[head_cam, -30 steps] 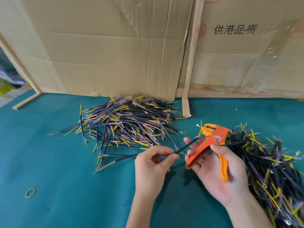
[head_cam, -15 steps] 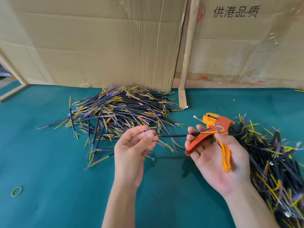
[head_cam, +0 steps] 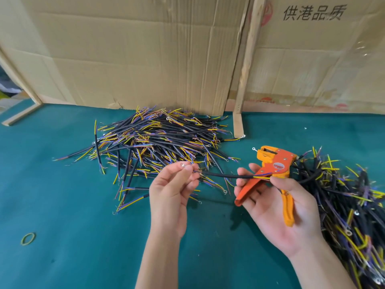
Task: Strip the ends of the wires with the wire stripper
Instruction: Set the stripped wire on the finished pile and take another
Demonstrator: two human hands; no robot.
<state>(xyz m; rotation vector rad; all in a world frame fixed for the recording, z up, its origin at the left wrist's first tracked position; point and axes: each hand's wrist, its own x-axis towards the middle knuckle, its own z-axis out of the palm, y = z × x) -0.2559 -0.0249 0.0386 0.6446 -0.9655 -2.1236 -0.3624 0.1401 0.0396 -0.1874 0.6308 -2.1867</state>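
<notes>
My right hand (head_cam: 277,207) holds the orange wire stripper (head_cam: 273,170), its handles spread apart across my palm. One black-sheathed wire (head_cam: 223,175) runs level between my hands. Its right end, with yellow and purple cores, lies across the stripper under my right thumb. My left hand (head_cam: 170,192) pinches the wire's left end between thumb and fingertips. A pile of wires (head_cam: 158,142) lies behind my left hand, and a second pile (head_cam: 343,197) lies to the right of my right hand.
Cardboard sheets (head_cam: 145,53) and a wooden strip (head_cam: 245,65) stand along the back of the green table (head_cam: 73,215). A green rubber band (head_cam: 28,238) lies at the front left.
My left hand has slid left along the wire to its left end. The wire has turned from slanted to level, and its right end now lies across the stripper.
</notes>
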